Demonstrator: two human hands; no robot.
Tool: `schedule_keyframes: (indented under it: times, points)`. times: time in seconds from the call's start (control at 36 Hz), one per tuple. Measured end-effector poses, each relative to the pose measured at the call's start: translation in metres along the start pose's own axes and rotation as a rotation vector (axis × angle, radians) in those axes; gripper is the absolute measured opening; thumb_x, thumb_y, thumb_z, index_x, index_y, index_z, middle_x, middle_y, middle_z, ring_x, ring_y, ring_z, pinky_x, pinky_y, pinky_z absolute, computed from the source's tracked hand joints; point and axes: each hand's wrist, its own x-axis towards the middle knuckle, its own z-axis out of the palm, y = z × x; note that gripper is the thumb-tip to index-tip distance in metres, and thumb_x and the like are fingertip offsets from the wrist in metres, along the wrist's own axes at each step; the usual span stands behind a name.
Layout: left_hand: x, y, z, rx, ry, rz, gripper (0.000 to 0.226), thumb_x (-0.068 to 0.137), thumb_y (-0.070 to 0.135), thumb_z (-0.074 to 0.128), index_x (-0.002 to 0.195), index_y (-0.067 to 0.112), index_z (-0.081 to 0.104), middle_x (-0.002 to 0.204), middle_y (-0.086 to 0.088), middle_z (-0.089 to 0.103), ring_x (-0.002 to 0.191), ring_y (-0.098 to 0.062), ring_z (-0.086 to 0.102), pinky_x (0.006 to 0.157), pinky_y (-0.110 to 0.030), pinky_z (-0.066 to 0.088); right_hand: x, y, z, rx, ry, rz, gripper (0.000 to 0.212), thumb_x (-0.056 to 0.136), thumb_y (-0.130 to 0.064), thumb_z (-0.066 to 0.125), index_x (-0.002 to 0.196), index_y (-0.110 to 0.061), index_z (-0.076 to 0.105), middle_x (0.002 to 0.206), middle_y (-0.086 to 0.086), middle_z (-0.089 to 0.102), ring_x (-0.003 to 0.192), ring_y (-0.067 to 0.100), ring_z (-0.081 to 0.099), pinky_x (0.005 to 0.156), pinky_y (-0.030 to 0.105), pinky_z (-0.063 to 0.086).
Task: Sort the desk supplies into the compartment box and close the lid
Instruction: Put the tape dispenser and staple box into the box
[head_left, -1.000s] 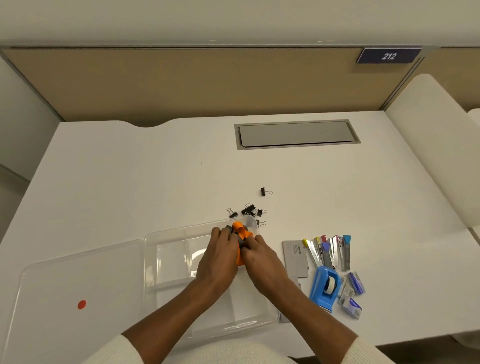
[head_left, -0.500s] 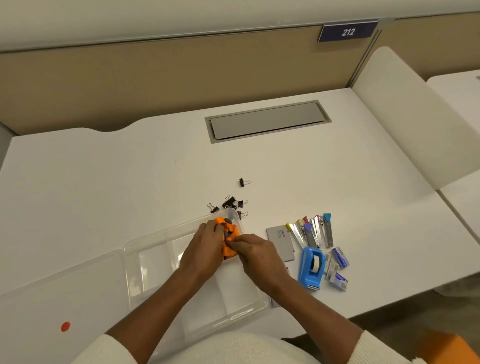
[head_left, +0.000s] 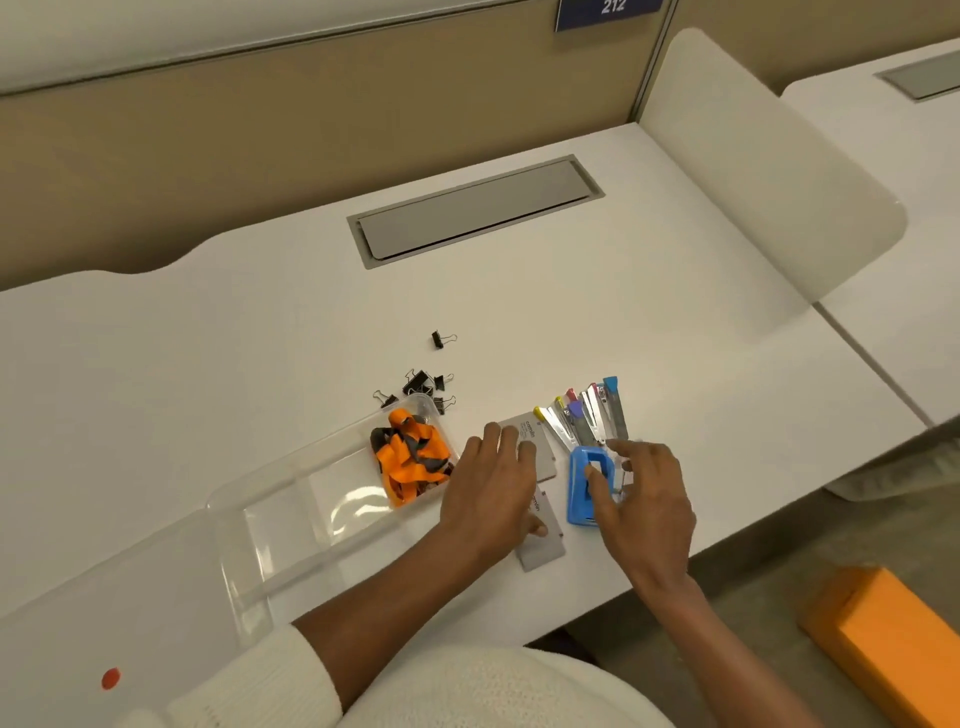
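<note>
Right hand (head_left: 641, 488) touches blue tape dispenser (head_left: 584, 486) (fingers spread)

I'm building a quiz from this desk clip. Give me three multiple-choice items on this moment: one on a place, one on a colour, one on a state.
1. Where does the orange lanyard lie?
A. far-right compartment of the clear box
B. on the lid
C. beside the binder clips

2. What colour is the tape dispenser?
A. red
B. blue
C. green

3. How is the box lid?
A. shut
B. missing
C. open, flat on the desk

Key: 1 A, the lanyard fills that corner pocket; 2 B, its body is blue under the right hand; 3 C, the lid lies spread at the box's left.
</note>
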Motion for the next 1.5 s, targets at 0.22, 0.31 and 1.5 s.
schedule_keyframes:
  times: [0.22, 0.31, 1.5]
  points:
    - [0.018, 0.023, 0.034, 0.087, -0.138, -0.049, 0.144, 0.056, 0.071, 0.09, 0.16, 0.003, 0.018, 0.169, -0.027, 0.014, 0.156, -0.045, 0.019, 0.123, -0.053, 0.029, -0.01, 0.011, 0.012, -0.007, -0.094, 0.071, 0.071, 0.078, -0.045, 0.082, 0.134, -0.014, 0.051, 0.13, 0.01, 0.056, 0.114, 0.025, 0.058, 0.074, 0.031, 0.055]
    - [0.024, 0.027, 0.037, 0.052, -0.149, -0.06, 0.154, 0.055, 0.068, 0.092, 0.163, 0.003, 0.004, 0.171, -0.027, -0.006, 0.159, -0.048, 0.006, 0.124, -0.054, 0.029, -0.014, 0.014, 0.014, 0.038, -0.102, 0.094, 0.07, 0.079, -0.044, 0.082, 0.134, -0.013, 0.052, 0.129, 0.01, 0.057, 0.112, 0.024, 0.06, 0.077, 0.03, 0.053]
    - [0.092, -0.019, -0.009, -0.327, -0.208, -0.254, 0.075, 0.061, 0.051, 0.096, 0.118, 0.018, 0.059, 0.116, -0.002, 0.067, 0.108, -0.024, 0.063, 0.089, -0.043, 0.059, -0.019, 0.0, 0.01, -0.222, -0.181, -0.043, 0.073, 0.079, -0.044, 0.082, 0.137, -0.014, 0.05, 0.127, 0.013, 0.055, 0.11, 0.027, 0.059, 0.073, 0.036, 0.061]
